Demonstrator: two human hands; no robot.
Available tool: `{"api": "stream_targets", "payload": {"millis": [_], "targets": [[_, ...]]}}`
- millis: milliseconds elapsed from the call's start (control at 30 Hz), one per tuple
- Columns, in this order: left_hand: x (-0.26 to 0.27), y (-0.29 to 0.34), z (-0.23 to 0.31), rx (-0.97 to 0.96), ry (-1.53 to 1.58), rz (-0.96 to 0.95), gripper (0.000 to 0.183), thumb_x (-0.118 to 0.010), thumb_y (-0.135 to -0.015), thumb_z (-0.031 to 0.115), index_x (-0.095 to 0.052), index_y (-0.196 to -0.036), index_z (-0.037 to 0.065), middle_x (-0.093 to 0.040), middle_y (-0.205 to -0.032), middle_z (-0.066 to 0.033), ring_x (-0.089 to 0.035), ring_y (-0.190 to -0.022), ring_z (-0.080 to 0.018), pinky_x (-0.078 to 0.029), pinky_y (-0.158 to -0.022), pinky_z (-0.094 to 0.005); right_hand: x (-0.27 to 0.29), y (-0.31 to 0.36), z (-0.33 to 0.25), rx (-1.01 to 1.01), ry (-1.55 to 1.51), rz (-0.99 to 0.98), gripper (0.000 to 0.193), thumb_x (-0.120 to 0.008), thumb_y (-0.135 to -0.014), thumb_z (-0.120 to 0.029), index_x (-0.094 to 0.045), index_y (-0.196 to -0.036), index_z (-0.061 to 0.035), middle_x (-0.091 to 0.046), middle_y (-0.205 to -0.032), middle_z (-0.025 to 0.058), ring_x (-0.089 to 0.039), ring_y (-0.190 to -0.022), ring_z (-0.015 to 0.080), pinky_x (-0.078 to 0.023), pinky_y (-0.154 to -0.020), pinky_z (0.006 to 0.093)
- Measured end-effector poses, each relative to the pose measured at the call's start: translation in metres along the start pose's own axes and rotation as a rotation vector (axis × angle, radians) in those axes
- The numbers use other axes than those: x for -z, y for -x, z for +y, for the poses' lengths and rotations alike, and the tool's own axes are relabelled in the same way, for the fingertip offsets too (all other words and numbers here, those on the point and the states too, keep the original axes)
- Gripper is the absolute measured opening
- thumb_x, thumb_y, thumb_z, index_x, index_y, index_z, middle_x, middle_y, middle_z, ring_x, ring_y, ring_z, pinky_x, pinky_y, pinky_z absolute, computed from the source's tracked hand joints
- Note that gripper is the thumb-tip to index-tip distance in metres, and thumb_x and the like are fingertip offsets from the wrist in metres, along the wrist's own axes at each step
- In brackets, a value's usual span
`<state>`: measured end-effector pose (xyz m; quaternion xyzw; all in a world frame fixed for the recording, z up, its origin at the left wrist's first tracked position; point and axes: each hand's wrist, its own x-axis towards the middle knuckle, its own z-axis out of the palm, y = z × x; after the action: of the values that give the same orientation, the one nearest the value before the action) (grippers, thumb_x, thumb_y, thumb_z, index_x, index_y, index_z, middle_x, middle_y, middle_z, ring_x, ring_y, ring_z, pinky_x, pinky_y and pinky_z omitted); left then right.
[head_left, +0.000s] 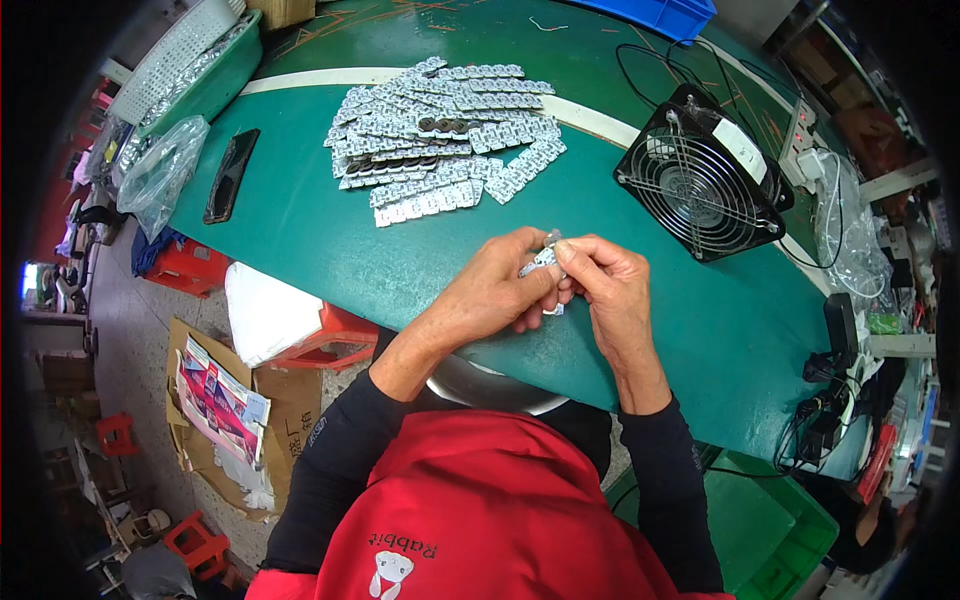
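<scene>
Both my hands meet above the near part of the green table. Between them is a small white-and-grey strip [540,262] with dark markings, its exact kind unclear. My left hand [492,278] is closed around the strip, with part of it showing above the fingers. Thumb and fingertips of my right hand [612,278] pinch its upper end, close to a small greyish bit. Beyond the hands lies a loose pile of similar segmented strips [430,200], overlapping one another. Dark round parts [443,126] show on a few of them.
A black fan [695,180] with a wire guard stands at the right, its cable running behind. A dark phone [231,176] lies at the left, near a clear plastic bag [165,175] and a green basin [215,75]. The table [730,330] curves toward me.
</scene>
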<state>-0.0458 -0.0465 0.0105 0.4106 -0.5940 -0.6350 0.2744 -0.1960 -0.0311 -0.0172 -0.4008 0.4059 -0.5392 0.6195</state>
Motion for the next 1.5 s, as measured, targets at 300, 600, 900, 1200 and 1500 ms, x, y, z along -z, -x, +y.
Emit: {"api": "stream_targets", "payload": {"millis": [300, 600, 900, 1200, 1500], "targets": [[-0.001, 0.011, -0.008, 0.034, -0.221, 0.035, 0.027, -0.040, -0.094, 0.023, -0.053, -0.088, 0.000, -0.052, -0.063, -0.0027, -0.048, -0.051, -0.0095, -0.038, -0.046, -0.0246, 0.001, -0.001, 0.001, 0.003, 0.132, 0.022, 0.017, -0.059, -0.086, -0.014, -0.060, -0.085, 0.0024, -0.054, -0.060, 0.0002, -0.046, -0.048, 0.0050, -0.039, -0.045, 0.0180], [-0.002, 0.009, 0.002, -0.170, -0.422, 0.096, 0.044, -0.044, -0.092, 0.017, -0.036, -0.131, -0.002, -0.053, -0.062, -0.0078, -0.052, -0.057, -0.0159, -0.044, -0.056, -0.0315, 0.008, -0.005, 0.000, -0.235, -0.308, -0.009, 0.019, -0.058, -0.087, -0.020, -0.057, -0.085, -0.0005, -0.054, -0.065, 0.0005, -0.048, -0.051, 0.0064, -0.043, -0.044, 0.0216], [-0.003, 0.006, -0.013, -0.217, -0.492, 0.274, 0.044, -0.051, -0.089, 0.015, -0.038, -0.127, -0.002, -0.056, -0.063, -0.0126, -0.058, -0.059, -0.0185, -0.044, -0.055, -0.0319, -0.008, 0.000, 0.003, -0.010, 0.029, 0.105, 0.017, -0.058, -0.087, -0.016, -0.059, -0.085, 0.0010, -0.053, -0.068, 0.0011, -0.050, -0.053, 0.0050, -0.041, -0.045, 0.0198], [-0.001, 0.001, -0.009, -0.361, -0.658, 0.339, 0.029, -0.055, -0.088, 0.017, -0.053, -0.111, 0.001, -0.053, -0.062, -0.0147, -0.055, -0.056, -0.0173, -0.041, -0.052, -0.0327, -0.011, 0.000, 0.007, 0.397, 0.223, 0.191, 0.010, -0.059, -0.085, -0.007, -0.058, -0.084, 0.0025, -0.055, -0.074, 0.0010, -0.048, -0.052, 0.0029, -0.039, -0.045, 0.0172], [-0.004, 0.009, -0.008, -0.319, -0.422, 0.175, 0.015, -0.052, -0.088, 0.012, -0.057, -0.084, -0.002, -0.056, -0.066, -0.0117, -0.054, -0.057, -0.0224, -0.041, -0.053, -0.0326, -0.002, 0.000, -0.002, -0.156, -0.233, 0.019, 0.019, -0.058, -0.087, -0.017, -0.058, -0.085, 0.0018, -0.054, -0.064, 0.0014, -0.047, -0.050, 0.0038, -0.038, -0.045, 0.0183]]}}
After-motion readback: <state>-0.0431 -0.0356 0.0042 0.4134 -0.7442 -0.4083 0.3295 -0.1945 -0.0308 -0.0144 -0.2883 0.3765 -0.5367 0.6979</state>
